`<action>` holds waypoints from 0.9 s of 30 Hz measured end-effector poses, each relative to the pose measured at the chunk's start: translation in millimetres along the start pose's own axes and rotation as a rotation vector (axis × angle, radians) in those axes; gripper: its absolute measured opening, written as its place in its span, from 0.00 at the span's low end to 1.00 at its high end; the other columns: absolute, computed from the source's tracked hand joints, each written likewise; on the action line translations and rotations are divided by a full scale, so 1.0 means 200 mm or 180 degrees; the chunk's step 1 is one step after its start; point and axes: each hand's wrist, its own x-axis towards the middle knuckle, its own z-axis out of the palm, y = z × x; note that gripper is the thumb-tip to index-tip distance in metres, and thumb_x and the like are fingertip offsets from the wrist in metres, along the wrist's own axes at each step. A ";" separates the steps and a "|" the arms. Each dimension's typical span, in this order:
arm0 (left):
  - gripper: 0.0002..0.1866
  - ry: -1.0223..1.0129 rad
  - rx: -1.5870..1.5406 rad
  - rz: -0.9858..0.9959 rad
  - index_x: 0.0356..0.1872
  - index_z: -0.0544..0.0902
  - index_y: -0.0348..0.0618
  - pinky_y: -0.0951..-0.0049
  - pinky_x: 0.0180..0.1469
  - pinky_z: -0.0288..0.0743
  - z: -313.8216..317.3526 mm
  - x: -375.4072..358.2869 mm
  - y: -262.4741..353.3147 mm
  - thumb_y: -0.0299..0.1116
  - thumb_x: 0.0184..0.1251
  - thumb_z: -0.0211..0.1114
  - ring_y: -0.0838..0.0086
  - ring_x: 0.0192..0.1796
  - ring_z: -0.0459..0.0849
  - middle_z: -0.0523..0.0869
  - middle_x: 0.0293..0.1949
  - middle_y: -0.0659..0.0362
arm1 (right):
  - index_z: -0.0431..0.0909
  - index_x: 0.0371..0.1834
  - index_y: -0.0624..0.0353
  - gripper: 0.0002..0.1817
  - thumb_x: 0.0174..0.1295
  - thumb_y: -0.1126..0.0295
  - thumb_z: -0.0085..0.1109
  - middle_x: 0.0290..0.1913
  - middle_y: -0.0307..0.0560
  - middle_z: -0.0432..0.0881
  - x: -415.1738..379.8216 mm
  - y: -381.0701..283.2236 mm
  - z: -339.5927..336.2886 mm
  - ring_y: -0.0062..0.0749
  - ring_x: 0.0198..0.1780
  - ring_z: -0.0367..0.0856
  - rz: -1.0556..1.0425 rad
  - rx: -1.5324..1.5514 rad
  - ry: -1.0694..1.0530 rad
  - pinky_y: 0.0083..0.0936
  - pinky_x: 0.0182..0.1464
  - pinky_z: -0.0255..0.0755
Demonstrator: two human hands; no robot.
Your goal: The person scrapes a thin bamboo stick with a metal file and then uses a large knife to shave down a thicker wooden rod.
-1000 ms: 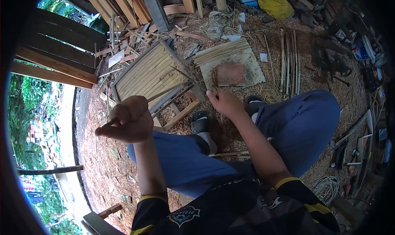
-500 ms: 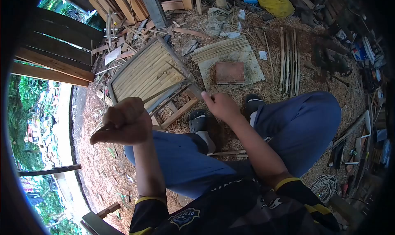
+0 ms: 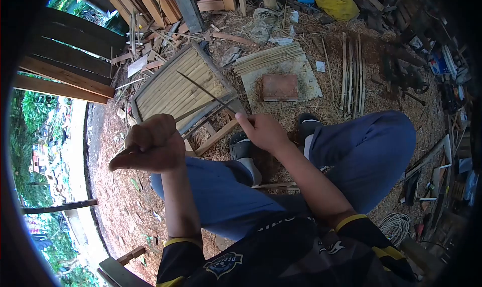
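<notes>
My left hand [image 3: 150,144] is a raised fist, closed around a thin bamboo strip [image 3: 195,111] that slants up to the right. With thumb extended, my right hand [image 3: 263,132] grips a knife [image 3: 202,89]; its narrow dark blade points up and left. Blade and strip cross in view just left of my right hand, though whether they touch is hard to tell. Beyond both hands lies a wood-framed panel of bamboo slats [image 3: 168,88], with shavings on its right part. The knife's handle is mostly hidden by my fingers.
A reddish block [image 3: 280,88] rests on a pale sheet [image 3: 312,81] beside a row of thin strips [image 3: 268,57]. Longer sticks [image 3: 354,76] lie to the right. Shavings and offcuts cover the ground. Planks lean at the upper left; coiled cord [image 3: 395,228] sits lower right.
My right hand has moved slightly left, and the knife's tip has swung further left over the slatted panel. My left fist has risen slightly, still holding the strip.
</notes>
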 end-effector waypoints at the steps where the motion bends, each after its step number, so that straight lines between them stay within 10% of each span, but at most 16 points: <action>1: 0.41 -0.0022 -0.0029 -0.0014 0.16 0.55 0.55 0.70 0.23 0.36 0.00 0.00 0.00 0.86 0.62 0.38 0.81 0.17 0.46 0.51 0.13 0.71 | 0.87 0.32 0.68 0.42 0.72 0.35 0.42 0.31 0.68 0.85 0.02 0.04 0.01 0.66 0.40 0.86 0.0102 -0.0031 0.0019 0.53 0.46 0.79; 27: 0.41 -0.0379 -0.0002 -0.0090 0.17 0.55 0.55 0.70 0.23 0.36 0.02 0.01 -0.01 0.86 0.61 0.38 0.80 0.17 0.46 0.51 0.15 0.71 | 0.86 0.29 0.68 0.43 0.73 0.34 0.41 0.30 0.68 0.84 0.13 0.10 -0.04 0.64 0.39 0.85 0.0253 -0.0552 0.0030 0.53 0.46 0.78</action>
